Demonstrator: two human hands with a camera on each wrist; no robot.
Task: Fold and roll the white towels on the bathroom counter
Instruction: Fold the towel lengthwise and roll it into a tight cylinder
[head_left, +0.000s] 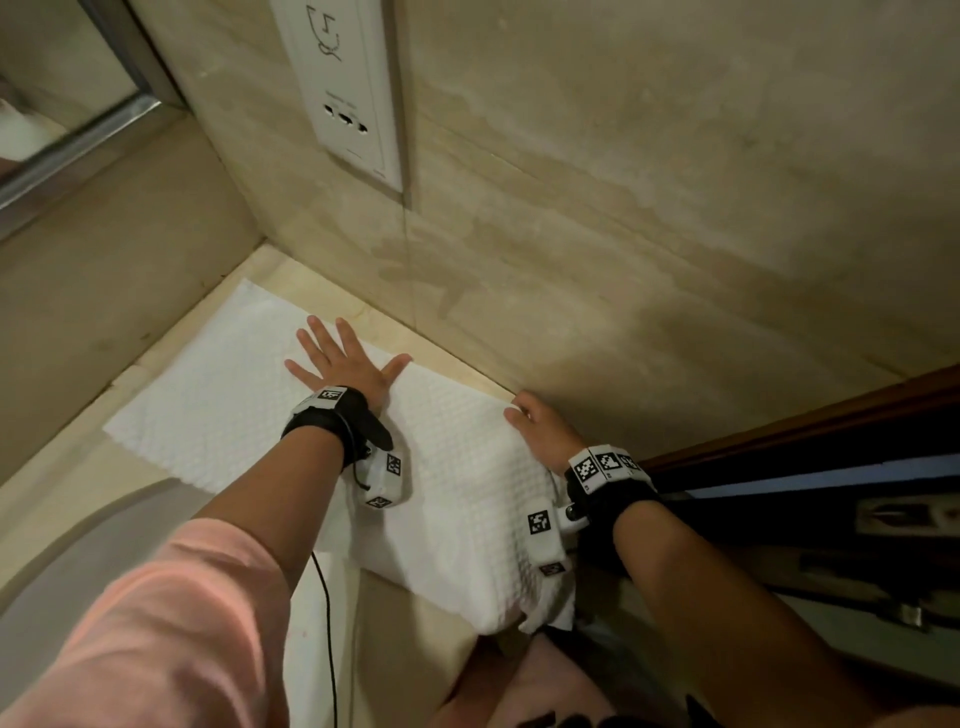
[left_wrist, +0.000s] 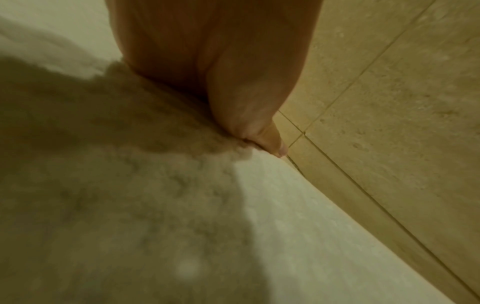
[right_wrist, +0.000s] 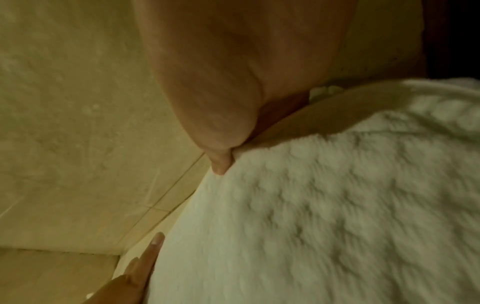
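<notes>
A white waffle-weave towel (head_left: 467, 467) lies spread on the beige counter (head_left: 400, 623), pushed into the corner of the tiled walls. My left hand (head_left: 345, 364) rests flat on the towel's far middle, fingers spread and thumb out along its far edge. In the left wrist view the left hand (left_wrist: 221, 82) presses into the towel (left_wrist: 298, 226). My right hand (head_left: 537, 423) is at the towel's far right corner with fingers curled over the edge. The right wrist view shows the right hand (right_wrist: 221, 72) with a fingertip on the edge of the towel (right_wrist: 337, 205), and the left hand (right_wrist: 145, 259) low on the left.
A sink basin's rim (head_left: 78, 545) curves at the lower left. A white socket panel (head_left: 343, 88) is set in the wall above the corner, beside a mirror (head_left: 52, 104). A dark wooden frame (head_left: 805, 415) runs along the right. The towel's near right end hangs off the counter.
</notes>
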